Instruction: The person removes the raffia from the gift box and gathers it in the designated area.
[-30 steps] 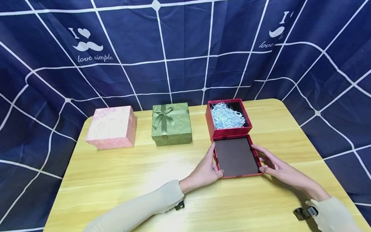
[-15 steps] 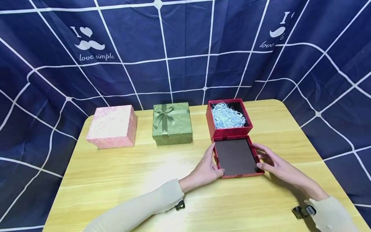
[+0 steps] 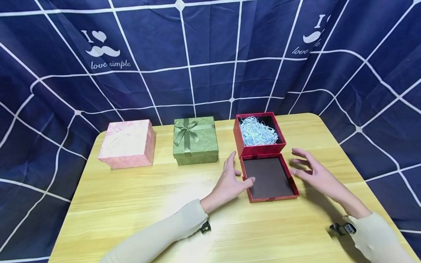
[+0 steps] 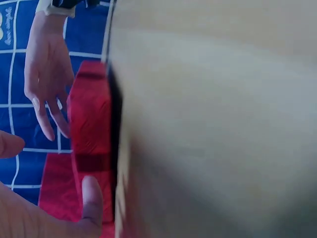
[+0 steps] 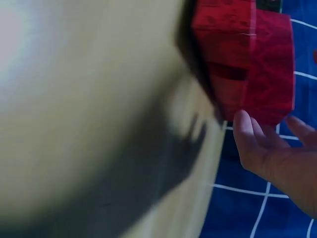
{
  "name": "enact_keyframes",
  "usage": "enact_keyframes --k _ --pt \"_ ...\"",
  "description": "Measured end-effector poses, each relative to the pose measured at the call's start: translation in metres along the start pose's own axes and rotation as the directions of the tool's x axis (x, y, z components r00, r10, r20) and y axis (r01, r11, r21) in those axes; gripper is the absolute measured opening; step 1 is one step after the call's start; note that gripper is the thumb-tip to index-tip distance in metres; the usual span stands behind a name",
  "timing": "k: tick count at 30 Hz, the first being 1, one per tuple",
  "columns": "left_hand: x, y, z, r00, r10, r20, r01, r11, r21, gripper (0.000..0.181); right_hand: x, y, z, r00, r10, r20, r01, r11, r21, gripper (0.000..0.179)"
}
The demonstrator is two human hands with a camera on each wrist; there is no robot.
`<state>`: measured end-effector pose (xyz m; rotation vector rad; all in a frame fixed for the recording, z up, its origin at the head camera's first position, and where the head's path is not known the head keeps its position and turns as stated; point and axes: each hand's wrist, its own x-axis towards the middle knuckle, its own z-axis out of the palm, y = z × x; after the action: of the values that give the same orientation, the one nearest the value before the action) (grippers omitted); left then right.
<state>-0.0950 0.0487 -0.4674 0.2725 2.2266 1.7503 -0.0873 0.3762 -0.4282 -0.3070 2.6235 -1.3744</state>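
Observation:
A red box lid (image 3: pixel 270 178) lies upside down on the table, its dark inside facing up. Right behind it stands the red gift box (image 3: pixel 263 150), uncovered, with pale blue shredded paper (image 3: pixel 258 130) inside. My left hand (image 3: pixel 227 184) hovers at the lid's left edge with fingers spread, and its thumb overlaps that edge in the head view. Off the right side, my right hand (image 3: pixel 319 179) is held over the table with loosely bent fingers and nothing in them. In the right wrist view, its fingertips (image 5: pixel 241 119) appear beside the red lid.
A green gift box (image 3: pixel 195 142) with a ribbon bow stands left of the red one. Farther left is a pink gift box (image 3: pixel 126 144). Behind the wooden table (image 3: pixel 158 193) hangs a dark blue curtain (image 3: pixel 210 44) with white lines.
Both hands have let go of the lid's sides and moved outward, the left to the left, the right slightly up and away. The lid stays where it was.

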Motion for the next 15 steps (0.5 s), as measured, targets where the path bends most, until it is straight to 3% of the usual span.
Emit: enact_keyframes --k 4,9,15 --pt "0.011 0.009 -0.007 0.999 0.014 -0.033 -0.017 0.996 -0.090 0.111 0.012 -0.013 -0.004 0.996 -0.013 -0.087 0.015 1.000 0.020 0.068" --pt "0.027 0.020 -0.015 0.996 0.075 -0.047 -0.082 0.980 -0.182 0.110 0.033 -0.033 -0.008 0.984 -0.041 -0.171 0.052 0.997 0.061 0.063" --pt "0.050 0.029 -0.017 0.988 0.136 -0.071 -0.143 0.984 -0.105 0.120 0.062 -0.055 -0.012 0.989 -0.006 -0.149 0.020 0.995 0.093 0.067"
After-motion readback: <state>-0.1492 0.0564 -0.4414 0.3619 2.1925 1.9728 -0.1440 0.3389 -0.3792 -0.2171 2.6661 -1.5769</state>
